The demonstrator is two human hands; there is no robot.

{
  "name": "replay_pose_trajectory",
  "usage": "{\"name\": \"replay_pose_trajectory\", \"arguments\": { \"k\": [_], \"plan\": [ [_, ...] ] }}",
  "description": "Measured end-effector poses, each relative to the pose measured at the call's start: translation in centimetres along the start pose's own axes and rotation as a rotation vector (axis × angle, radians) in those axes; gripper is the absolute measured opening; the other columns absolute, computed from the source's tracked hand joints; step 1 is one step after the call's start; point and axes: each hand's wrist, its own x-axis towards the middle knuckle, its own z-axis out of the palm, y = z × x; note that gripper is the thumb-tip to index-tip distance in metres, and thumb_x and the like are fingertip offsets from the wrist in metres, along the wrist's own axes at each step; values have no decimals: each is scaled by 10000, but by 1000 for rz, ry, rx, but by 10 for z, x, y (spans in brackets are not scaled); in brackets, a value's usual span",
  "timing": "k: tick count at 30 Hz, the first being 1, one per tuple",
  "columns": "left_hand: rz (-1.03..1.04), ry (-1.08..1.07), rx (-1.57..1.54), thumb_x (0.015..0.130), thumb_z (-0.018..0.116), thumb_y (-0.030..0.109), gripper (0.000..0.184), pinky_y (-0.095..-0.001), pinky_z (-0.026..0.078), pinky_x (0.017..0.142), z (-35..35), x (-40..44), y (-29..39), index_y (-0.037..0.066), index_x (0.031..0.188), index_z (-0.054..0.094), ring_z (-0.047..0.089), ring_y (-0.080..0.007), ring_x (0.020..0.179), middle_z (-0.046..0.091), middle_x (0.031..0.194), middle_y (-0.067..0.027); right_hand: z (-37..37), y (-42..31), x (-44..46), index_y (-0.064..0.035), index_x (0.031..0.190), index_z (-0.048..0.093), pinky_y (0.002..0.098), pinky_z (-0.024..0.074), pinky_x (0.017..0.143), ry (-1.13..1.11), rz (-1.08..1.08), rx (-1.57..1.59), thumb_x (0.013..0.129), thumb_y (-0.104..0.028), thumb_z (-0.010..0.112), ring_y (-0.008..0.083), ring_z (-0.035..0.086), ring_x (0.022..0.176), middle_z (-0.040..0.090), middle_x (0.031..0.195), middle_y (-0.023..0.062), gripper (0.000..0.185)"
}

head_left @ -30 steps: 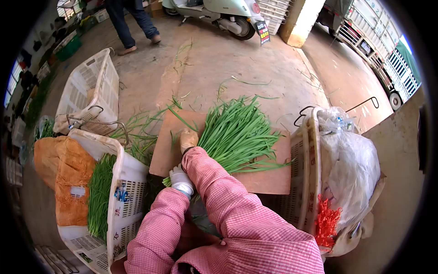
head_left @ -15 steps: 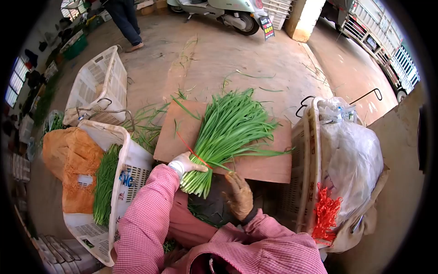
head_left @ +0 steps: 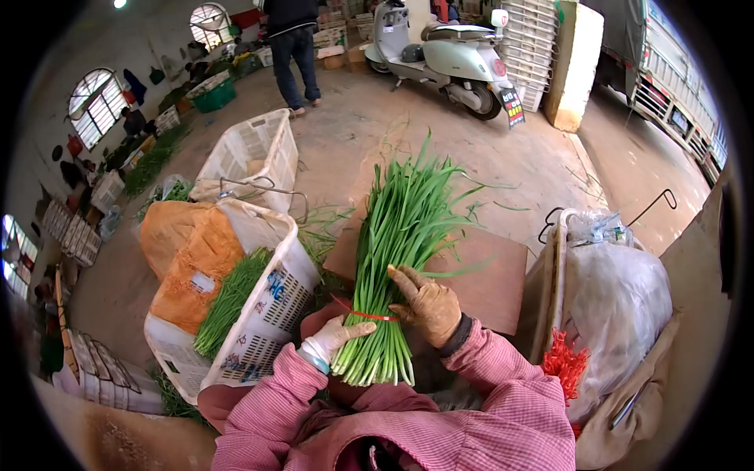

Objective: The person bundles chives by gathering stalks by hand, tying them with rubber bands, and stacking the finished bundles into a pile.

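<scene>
The green bundle point(head_left: 397, 235) hides most fingers of the left hand point(head_left: 333, 340).

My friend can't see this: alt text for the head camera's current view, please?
A white-gloved left hand holds a bundle of long green stalks crossed by a red band; the right hand touches them. A white crate of greens stands left, a scooter beyond.

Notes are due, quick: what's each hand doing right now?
Left hand: closed, holding the green bunch.
Right hand: loosely curled at the bunch; whether its grip is closed cannot be told.
</scene>
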Motion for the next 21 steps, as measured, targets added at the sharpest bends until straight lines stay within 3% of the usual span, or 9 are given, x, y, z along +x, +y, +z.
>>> {"name": "replay_pose_trajectory", "arguments": {
  "k": [1, 2, 4, 9, 11, 15, 16, 21],
  "plan": [
    [18, 35, -46, 749, 636, 163, 430, -316, 477, 778, -3, -7, -9, 35, 1118, 457, 567, -193, 890, 556, 1018, -88, 5, -5, 1, -108, 1106, 491, 364, 471, 625, -84, -16, -100, 719, -225, 583, 262, 555, 779, 529, 996, 80, 414],
    [63, 63, -63, 748, 637, 162, 429, -318, 478, 777, -5, -13, -17, 35, 1116, 457, 566, -194, 894, 556, 1018, -87, 2, -13, 2, -108, 1106, 491, 364, 471, 625, -71, -35, -90, 719, -225, 583, 262, 555, 779, 529, 996, 80, 414],
    [123, 94, -105, 743, 643, 168, 442, -322, 472, 791, -11, -26, -30, 31, 1118, 454, 563, -197, 907, 555, 1019, -90, -9, -28, -1, -114, 969, 558, 364, 462, 567, -100, -136, -308, 744, -231, 554, 262, 554, 699, 534, 797, 61, 253],
    [253, 120, -152, 735, 661, 203, 469, -308, 461, 781, -18, -53, -46, 20, 1119, 463, 551, -170, 893, 553, 1014, -73, -17, -43, -7, -99, 905, 584, 326, 463, 573, -17, -117, 139, 718, -157, 603, 252, 571, 683, 570, 773, 77, 196],
    [336, 149, -168, 726, 668, 243, 526, -316, 452, 800, -14, -67, -53, 22, 1146, 441, 539, -171, 921, 533, 1054, -76, -7, -48, -12, -63, 944, 574, 309, 467, 613, 112, -20, 314, 700, -130, 638, 253, 582, 724, 584, 822, 98, 261],
    [349, 147, -240, 733, 659, 235, 534, -331, 466, 796, -23, -80, -64, 22, 1157, 414, 546, -199, 929, 536, 1047, -100, 13, -74, -10, -35, 1005, 554, 296, 468, 636, 117, 7, 522, 685, -127, 674, 238, 589, 731, 586, 852, 124, 354],
    [361, 197, -221, 733, 658, 232, 527, -338, 468, 791, -31, -79, -71, 21, 1152, 418, 549, -202, 921, 538, 1040, -100, 22, -81, -6, -72, 961, 571, 323, 459, 590, 179, -12, 493, 713, -224, 634, 279, 572, 690, 577, 786, 128, 297],
    [452, 190, -209, 712, 674, 249, 571, -327, 448, 807, -38, -96, -76, 23, 1165, 411, 538, -188, 913, 523, 1056, -83, 39, -104, -1, -65, 762, 581, 355, 444, 513, -1, -157, 425, 745, -133, 565, 297, 564, 617, 559, 670, 140, 72]
  ]
}}
